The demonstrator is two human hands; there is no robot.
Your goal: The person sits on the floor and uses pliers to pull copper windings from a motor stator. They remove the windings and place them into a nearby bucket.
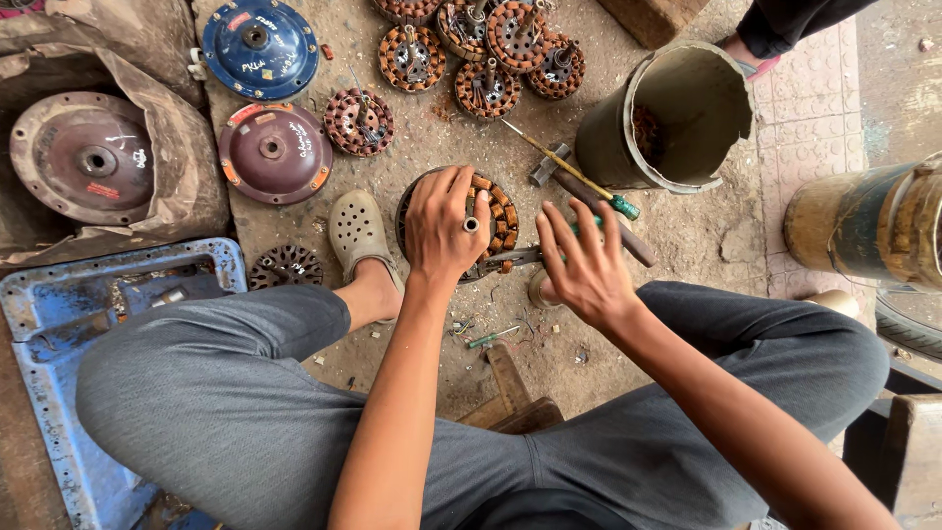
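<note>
Knees (294, 393) framing the floor (687, 226); left hand (444, 231) clamping the stator (496, 221) rim; right hand (584, 265) hovering, fingers spread, holding nothing; screwdriver (574, 177) lying beyond.

A round blue metal cover (259, 46) and a maroon domed metal cover (274, 152) are lying near the far left of the dusty concrete floor (687, 236), with a cluster of copper-wound stators (478, 54) sitting along its far edge. A drab cylindrical bucket (677, 118) is tipping on its side toward the right, while a dented blue metal tray (69, 324) is resting at the near left corner.
</note>
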